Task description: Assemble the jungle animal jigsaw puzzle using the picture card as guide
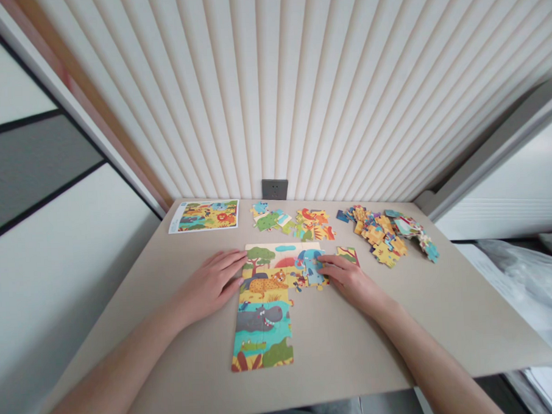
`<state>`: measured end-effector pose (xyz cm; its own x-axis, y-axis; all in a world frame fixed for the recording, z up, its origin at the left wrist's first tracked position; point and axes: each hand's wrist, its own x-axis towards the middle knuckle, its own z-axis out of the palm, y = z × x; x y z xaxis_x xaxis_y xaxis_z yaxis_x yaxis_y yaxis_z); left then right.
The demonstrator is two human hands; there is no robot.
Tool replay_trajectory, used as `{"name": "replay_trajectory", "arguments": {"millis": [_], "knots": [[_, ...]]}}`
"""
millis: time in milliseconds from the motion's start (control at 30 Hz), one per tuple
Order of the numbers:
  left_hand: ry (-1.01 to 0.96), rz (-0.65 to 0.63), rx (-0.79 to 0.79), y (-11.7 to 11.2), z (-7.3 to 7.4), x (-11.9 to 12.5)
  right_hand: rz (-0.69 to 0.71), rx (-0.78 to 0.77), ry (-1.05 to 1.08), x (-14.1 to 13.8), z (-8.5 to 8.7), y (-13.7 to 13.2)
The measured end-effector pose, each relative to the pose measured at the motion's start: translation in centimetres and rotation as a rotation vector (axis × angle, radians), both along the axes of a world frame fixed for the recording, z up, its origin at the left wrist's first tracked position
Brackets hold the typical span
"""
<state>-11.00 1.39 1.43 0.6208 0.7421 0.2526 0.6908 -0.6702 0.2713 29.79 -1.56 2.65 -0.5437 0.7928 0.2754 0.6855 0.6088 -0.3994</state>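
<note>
A partly joined jigsaw puzzle [262,317] lies flat on the table, showing a tree, a leopard, a hippo and a crocodile. Its upper right part carries a blue elephant [312,267]. My left hand [215,281] rests along the puzzle's upper left edge, fingers stretched out, the tips touching it. At the elephant's right side, my right hand [350,280] lies with extended fingers, their tips on the puzzle's edge. Just beyond that hand is a loose puzzle piece [348,254] with a brown branch and green on it, partly hidden by the fingers.
At the table's back left lies a printed picture sheet [207,216]. Green and blue pieces [271,219] and orange pieces [314,223] are grouped along the back. A heaped pile of pieces [380,233] sits at back right. A wall socket [275,189] is behind the table [173,358].
</note>
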Motion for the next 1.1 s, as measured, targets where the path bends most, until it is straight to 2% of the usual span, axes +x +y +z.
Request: {"name": "replay_trajectory", "arguments": {"millis": [500, 700, 1100], "knots": [[-0.004, 0.002, -0.012, -0.2, 0.3, 0.1, -0.018, 0.014, 0.004, 0.0, 0.7, -0.6], [0.01, 0.002, -0.024, -0.3, 0.8, 0.3, 0.037, 0.016, -0.042, 0.1, 1.2, -1.3], [0.037, -0.003, -0.017, -0.4, 0.9, 0.3, 0.025, -0.001, -0.079, 0.3, 0.6, -1.3]]}}
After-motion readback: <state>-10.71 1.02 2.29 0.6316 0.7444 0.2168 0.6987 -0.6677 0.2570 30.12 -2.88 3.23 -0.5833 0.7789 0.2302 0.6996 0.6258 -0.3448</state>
